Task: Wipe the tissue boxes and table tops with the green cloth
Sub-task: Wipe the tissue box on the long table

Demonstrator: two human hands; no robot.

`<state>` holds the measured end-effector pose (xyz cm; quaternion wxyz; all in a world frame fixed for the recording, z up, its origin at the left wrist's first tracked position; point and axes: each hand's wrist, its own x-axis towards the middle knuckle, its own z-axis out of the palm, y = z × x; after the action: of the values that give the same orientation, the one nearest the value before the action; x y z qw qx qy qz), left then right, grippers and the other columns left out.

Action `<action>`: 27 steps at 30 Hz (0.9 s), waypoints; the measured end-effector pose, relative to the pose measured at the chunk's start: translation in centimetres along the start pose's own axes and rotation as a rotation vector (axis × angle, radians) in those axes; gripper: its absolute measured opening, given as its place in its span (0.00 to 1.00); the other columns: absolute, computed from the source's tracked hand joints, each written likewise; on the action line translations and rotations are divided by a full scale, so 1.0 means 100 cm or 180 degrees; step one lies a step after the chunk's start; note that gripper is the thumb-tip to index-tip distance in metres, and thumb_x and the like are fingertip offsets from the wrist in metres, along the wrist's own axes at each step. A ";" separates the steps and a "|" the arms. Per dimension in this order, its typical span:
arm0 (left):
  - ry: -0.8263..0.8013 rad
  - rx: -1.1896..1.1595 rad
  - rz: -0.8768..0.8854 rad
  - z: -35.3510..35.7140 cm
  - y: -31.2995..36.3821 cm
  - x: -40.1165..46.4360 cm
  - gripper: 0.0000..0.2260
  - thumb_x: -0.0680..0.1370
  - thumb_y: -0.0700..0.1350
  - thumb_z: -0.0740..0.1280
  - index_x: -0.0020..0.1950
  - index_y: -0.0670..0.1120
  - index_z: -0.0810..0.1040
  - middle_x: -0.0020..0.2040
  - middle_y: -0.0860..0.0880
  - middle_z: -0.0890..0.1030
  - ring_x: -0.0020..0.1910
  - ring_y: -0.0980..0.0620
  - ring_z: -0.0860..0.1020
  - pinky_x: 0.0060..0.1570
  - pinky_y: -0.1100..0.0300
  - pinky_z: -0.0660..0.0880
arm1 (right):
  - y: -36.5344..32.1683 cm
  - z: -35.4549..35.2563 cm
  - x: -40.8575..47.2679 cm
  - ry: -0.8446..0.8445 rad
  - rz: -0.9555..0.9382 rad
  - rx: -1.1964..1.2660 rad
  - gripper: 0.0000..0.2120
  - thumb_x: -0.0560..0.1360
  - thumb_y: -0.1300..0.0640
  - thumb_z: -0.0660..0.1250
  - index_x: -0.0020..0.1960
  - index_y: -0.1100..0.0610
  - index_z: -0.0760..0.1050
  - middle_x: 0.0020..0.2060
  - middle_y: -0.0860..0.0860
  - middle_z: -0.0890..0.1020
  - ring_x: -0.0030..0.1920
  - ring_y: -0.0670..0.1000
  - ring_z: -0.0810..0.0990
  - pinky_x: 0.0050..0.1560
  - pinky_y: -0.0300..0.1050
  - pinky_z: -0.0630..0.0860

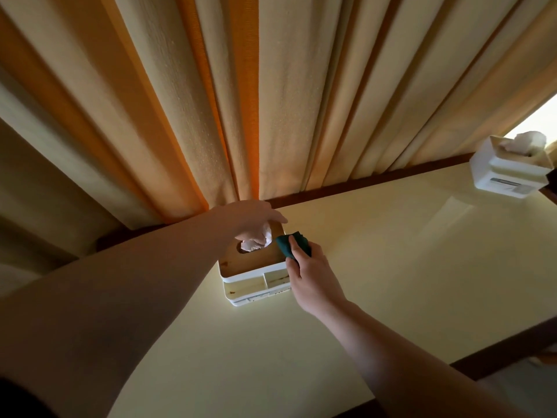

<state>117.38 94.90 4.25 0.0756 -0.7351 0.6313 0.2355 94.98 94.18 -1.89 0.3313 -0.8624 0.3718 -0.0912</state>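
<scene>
A white tissue box [254, 283] with a wooden lid stands on the cream table top [376, 267] near the curtain. A white tissue [259, 238] sticks up from its slot. My left hand [250, 217] rests over the far side of the box, fingers on the tissue and the lid's far edge. My right hand [310, 276] presses the dark green cloth [291, 244] against the box's right top edge. A second white tissue box [509, 173] sits at the table's far right.
Cream and orange curtains [241, 101] hang right behind the table's dark wooden back edge [361, 184]. The table's near wooden edge [497, 348] runs at lower right. A bright window gap [539, 119] shows at the right.
</scene>
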 end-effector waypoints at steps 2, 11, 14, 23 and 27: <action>-0.0083 -0.0215 -0.0190 -0.002 -0.002 0.004 0.27 0.77 0.47 0.74 0.74 0.60 0.73 0.72 0.51 0.73 0.68 0.47 0.74 0.67 0.51 0.73 | 0.003 0.000 0.000 -0.0019 -0.0020 0.0083 0.25 0.87 0.48 0.54 0.83 0.47 0.58 0.75 0.52 0.64 0.66 0.54 0.72 0.67 0.51 0.75; 0.0629 -0.0336 -0.0709 0.027 -0.025 -0.022 0.27 0.73 0.61 0.76 0.67 0.55 0.73 0.56 0.53 0.76 0.51 0.51 0.76 0.43 0.60 0.72 | 0.005 0.008 0.029 -0.0238 0.0119 0.0451 0.24 0.84 0.43 0.60 0.80 0.37 0.63 0.77 0.48 0.61 0.70 0.52 0.72 0.71 0.52 0.74; 0.0873 -0.0404 -0.0810 0.036 -0.032 -0.032 0.24 0.74 0.61 0.75 0.65 0.53 0.75 0.57 0.53 0.78 0.52 0.52 0.77 0.47 0.58 0.76 | -0.002 0.009 0.038 -0.0192 0.0128 0.0238 0.25 0.83 0.40 0.61 0.79 0.35 0.64 0.73 0.49 0.65 0.67 0.53 0.70 0.68 0.52 0.76; 0.1368 -0.0821 -0.1232 0.059 -0.029 -0.043 0.24 0.72 0.66 0.73 0.57 0.51 0.76 0.43 0.56 0.77 0.42 0.54 0.77 0.40 0.59 0.77 | -0.023 0.012 0.040 -0.0201 0.0028 -0.0766 0.24 0.85 0.41 0.56 0.80 0.37 0.61 0.70 0.52 0.65 0.63 0.56 0.67 0.61 0.51 0.78; 0.1339 -0.0904 -0.1302 0.059 -0.027 -0.044 0.25 0.72 0.67 0.73 0.58 0.51 0.75 0.44 0.55 0.77 0.44 0.53 0.78 0.40 0.58 0.77 | -0.023 0.012 0.021 -0.0257 -0.0161 -0.1054 0.25 0.84 0.41 0.56 0.81 0.39 0.61 0.71 0.54 0.66 0.63 0.57 0.68 0.61 0.51 0.78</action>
<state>118.10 101.79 0.54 -0.1140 -0.8824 0.4332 0.1441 98.31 94.47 -1.55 0.1969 -0.9172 0.3463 -0.0023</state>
